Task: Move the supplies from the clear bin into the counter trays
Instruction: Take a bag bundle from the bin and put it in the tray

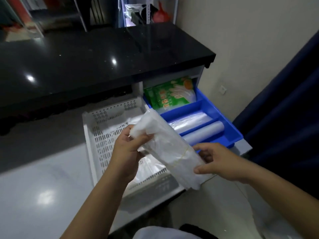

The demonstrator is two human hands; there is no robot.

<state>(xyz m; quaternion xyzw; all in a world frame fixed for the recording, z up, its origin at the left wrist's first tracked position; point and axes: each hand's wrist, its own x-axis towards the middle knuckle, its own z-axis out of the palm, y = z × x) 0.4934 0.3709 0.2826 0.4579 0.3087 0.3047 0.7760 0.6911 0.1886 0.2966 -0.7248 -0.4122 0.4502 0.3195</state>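
Note:
A long bundle of clear plastic bags (165, 145), bound with a rubber band, is held slanted above the trays. My left hand (126, 152) grips its upper end and my right hand (218, 161) pinches its lower end. Under the bundle sits a white perforated tray (103, 135) with some clear plastic lying in it. To the right, a blue divided tray (229, 125) holds a green packet of gloves (170, 95) in its back compartment and clear and white rolls (200, 131) in the front ones. The clear bin is not in view.
Both trays stick out from under a glossy black countertop (86, 62). A cream wall (250, 49) and a dark blue curtain (284, 109) stand at the right. Shelving with bags is at the back. The pale floor (43, 195) lies at lower left.

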